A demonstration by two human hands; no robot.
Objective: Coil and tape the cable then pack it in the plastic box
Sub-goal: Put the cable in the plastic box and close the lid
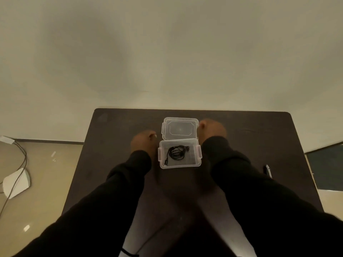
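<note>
A clear plastic box [198, 160] stands on the dark table [250, 138], near its far middle. Inside lies a coiled black cable [176, 153] with a plug end trailing toward the box's front left corner. The box's clear lid [179, 128] is swung up and back behind the box. My left hand [143, 143] is blurred, just left of the box, holding nothing that I can see. My right hand [211, 128] is blurred too, beside the lid's right edge; I cannot tell whether it touches the lid. Both arms wear black sleeves.
A pen-like object [268, 171] lies near the table's right edge. On the floor to the left are a white device [16, 182] and grey cords [22, 158]. A pale wall rises behind the table.
</note>
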